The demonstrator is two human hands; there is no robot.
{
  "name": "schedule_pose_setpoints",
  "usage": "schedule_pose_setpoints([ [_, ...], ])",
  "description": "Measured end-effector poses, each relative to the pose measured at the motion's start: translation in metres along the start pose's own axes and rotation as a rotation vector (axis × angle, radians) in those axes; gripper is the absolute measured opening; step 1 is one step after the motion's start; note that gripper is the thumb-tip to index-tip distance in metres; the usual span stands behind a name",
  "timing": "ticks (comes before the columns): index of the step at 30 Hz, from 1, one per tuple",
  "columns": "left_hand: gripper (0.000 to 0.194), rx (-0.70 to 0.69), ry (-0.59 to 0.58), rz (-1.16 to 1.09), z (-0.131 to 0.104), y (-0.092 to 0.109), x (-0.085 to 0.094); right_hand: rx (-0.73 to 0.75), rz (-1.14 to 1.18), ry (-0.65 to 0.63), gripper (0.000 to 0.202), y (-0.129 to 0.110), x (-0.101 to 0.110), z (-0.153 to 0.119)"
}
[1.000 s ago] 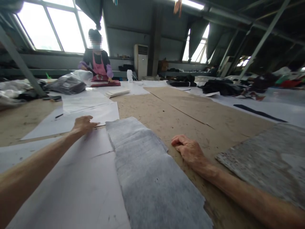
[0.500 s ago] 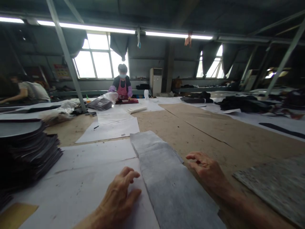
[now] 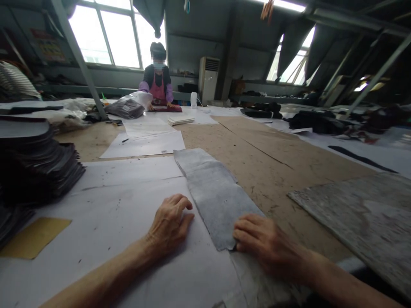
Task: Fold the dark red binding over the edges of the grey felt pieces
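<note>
A long grey sheet of felt-like material (image 3: 213,188) lies across the middle of the table, its near end ragged. My right hand (image 3: 261,239) is closed on the near right edge of this sheet, fingers on top and the thumb mostly hidden. On the white paper (image 3: 128,222), just left of the sheet, rests my left hand (image 3: 171,220). Its fingers are loosely bent with a gap to the thumb, and nothing is in it.
A tall stack of dark pieces (image 3: 41,162) stands at the left, near a yellow card (image 3: 37,237). A mottled grey board (image 3: 356,214) lies at the right. Across the table a person in a pink apron (image 3: 158,92) works beside a plastic-wrapped bundle (image 3: 128,105).
My view has tilted downward. The right hand has come nearer along the sheet's right side and closed on its near edge. My left hand stays beside the sheet, fingers still loosely bent.
</note>
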State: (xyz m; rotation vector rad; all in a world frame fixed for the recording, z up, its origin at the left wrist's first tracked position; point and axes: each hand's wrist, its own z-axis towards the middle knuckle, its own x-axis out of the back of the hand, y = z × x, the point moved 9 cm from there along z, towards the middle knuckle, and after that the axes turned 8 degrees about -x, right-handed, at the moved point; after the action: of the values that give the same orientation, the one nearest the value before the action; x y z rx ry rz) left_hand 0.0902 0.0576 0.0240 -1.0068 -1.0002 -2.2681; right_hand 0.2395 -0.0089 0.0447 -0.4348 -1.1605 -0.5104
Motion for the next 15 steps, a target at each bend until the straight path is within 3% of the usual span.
schedule_pose_setpoints([
  [3, 0.007, -0.053, 0.021, 0.022, 0.000, 0.004, 0.002, 0.144, -0.095, 0.011, 0.029, -0.023, -0.002, -0.004],
  [5, 0.006, -0.086, 0.034, 0.030, -0.001, 0.006, 0.003, 0.067, -0.008, 0.039, 0.030, -0.021, 0.003, -0.003],
  [6, 0.006, -0.111, 0.038, 0.031, -0.001, 0.009, 0.003, -0.052, 0.075, 0.060, 0.029, -0.011, 0.006, -0.001],
  [8, 0.008, -0.191, 0.030, 0.021, -0.002, 0.018, 0.003, -0.454, 0.287, 0.088, 0.024, 0.027, 0.007, -0.003],
  [10, 0.011, -0.298, -0.007, 0.000, -0.004, 0.031, 0.001, -0.846, 0.459, 0.102, 0.023, 0.063, -0.001, -0.018],
  [11, 0.014, -0.353, -0.037, -0.009, -0.005, 0.038, -0.002, -0.969, 0.510, 0.109, 0.025, 0.073, -0.004, -0.025],
  [15, 0.024, -0.445, -0.132, 0.021, -0.003, 0.052, -0.008, -1.060, 0.546, 0.161, 0.029, 0.086, -0.006, -0.031],
])
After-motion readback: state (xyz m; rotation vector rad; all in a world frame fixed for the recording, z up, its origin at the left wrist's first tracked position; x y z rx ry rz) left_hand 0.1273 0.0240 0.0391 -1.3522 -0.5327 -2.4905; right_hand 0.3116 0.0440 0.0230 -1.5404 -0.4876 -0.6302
